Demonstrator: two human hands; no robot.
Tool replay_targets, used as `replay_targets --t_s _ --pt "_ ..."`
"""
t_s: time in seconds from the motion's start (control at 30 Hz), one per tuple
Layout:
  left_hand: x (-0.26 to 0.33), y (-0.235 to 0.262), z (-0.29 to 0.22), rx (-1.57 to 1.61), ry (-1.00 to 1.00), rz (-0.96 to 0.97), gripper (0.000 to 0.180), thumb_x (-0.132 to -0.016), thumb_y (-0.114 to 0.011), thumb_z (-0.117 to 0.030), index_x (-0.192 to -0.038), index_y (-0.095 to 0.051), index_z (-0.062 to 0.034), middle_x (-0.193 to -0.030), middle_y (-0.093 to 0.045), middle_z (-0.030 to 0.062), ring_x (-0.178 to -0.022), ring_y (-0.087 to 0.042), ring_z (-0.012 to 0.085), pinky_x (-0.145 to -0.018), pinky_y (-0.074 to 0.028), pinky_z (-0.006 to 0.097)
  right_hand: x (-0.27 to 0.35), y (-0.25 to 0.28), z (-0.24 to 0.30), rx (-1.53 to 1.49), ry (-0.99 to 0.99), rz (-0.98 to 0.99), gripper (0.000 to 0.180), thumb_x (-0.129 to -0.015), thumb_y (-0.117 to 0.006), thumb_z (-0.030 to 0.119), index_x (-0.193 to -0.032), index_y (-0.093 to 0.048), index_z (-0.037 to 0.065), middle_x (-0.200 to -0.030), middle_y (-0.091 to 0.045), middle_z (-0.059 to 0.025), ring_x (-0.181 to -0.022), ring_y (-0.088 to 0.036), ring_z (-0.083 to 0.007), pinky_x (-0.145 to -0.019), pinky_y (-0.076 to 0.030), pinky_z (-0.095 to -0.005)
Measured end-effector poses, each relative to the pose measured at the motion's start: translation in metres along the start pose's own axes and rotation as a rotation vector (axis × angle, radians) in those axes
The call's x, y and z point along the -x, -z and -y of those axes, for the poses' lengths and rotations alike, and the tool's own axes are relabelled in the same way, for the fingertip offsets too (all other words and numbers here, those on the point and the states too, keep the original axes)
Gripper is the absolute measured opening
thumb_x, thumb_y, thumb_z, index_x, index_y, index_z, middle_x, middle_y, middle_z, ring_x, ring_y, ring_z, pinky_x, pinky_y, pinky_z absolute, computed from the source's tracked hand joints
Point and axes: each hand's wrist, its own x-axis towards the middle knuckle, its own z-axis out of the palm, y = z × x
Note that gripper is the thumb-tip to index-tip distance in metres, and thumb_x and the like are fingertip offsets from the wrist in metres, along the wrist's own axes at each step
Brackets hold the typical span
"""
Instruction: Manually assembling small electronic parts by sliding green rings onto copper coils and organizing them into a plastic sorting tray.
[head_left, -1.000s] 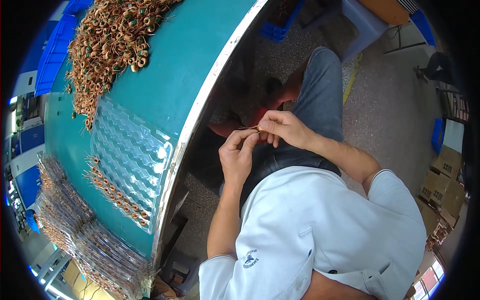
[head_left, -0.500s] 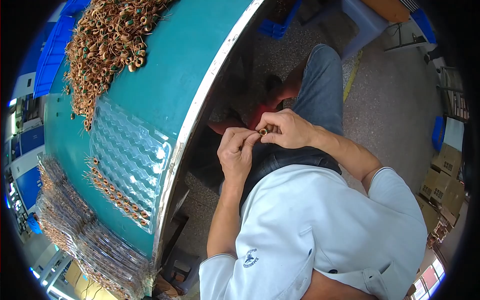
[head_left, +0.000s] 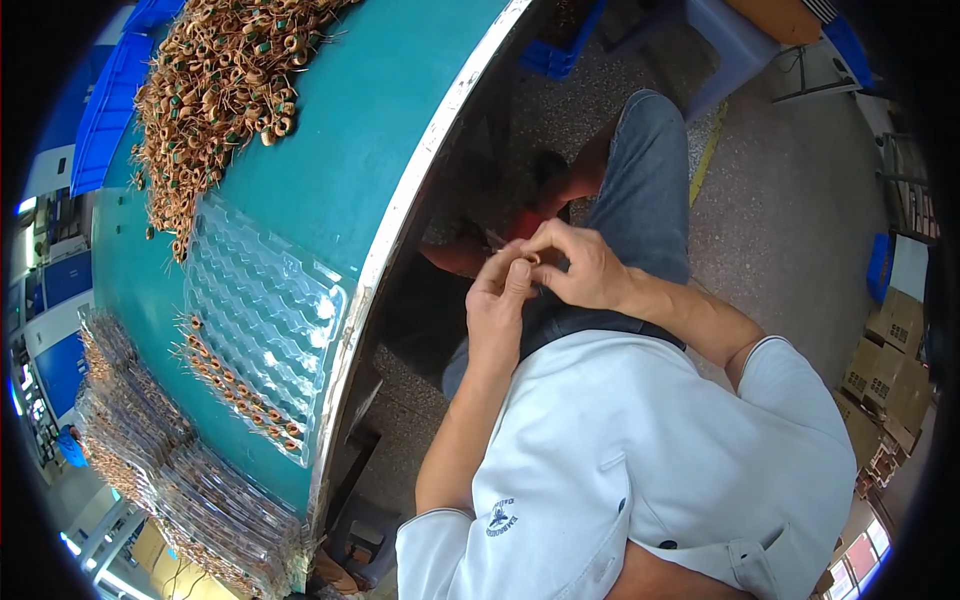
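Above my lap, beside the table edge, both hands work close together on a small copper-wound ring coil (head_left: 531,259). My right hand (head_left: 585,266) pinches the coil between thumb and fingertips. My left hand (head_left: 498,290) is closed, its thumb and fingers pressed together right at the coil's left side; whatever it grips there, perhaps a wire end, is too small to make out. To the left, on the green table (head_left: 350,120), lies a clear plastic tray (head_left: 265,310) with wavy rows. Similar coils (head_left: 245,392) fill its near-left rows.
A large heap of loose coils (head_left: 225,90) covers the table's far left. Stacked filled trays (head_left: 180,460) stand at the near left. Blue bins (head_left: 105,110) sit behind the heap. A plastic stool (head_left: 725,50) is on the floor, and cardboard boxes (head_left: 885,360) are at the right.
My left hand has shifted right and slightly up, tighter against the right hand. The coil stays in my right fingertips and is now more covered. Tray and heap look the same.
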Motion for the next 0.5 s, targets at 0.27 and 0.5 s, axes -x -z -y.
replay_targets --t_s 0.27,0.5 --pt "0.003 0.012 -0.011 -0.083 0.037 0.029 0.025 -0.094 -0.066 -0.016 -0.111 -0.064 0.0018 -0.096 -0.069 0.0071 -0.077 -0.064 0.0124 -0.071 -0.053 0.024 -0.001 0.015 0.001 -0.147 -0.312 0.131 0.026 -0.091 -0.066 0.020 -0.111 -0.066 0.003 -0.085 -0.064 -0.0050 -0.072 -0.061 -0.0112 -0.063 -0.048 -0.0248" --pt "0.003 0.019 -0.018 -0.358 0.108 0.153 0.019 -0.088 -0.071 -0.013 -0.099 -0.070 0.0025 -0.077 -0.065 0.0013 -0.068 -0.059 0.0075 -0.062 -0.049 0.022 -0.037 0.021 -0.003 -0.224 -0.079 0.374 0.013 -0.082 -0.070 0.008 -0.094 -0.070 0.002 -0.086 -0.067 -0.0098 -0.082 -0.066 -0.0225 -0.071 -0.051 -0.0318"
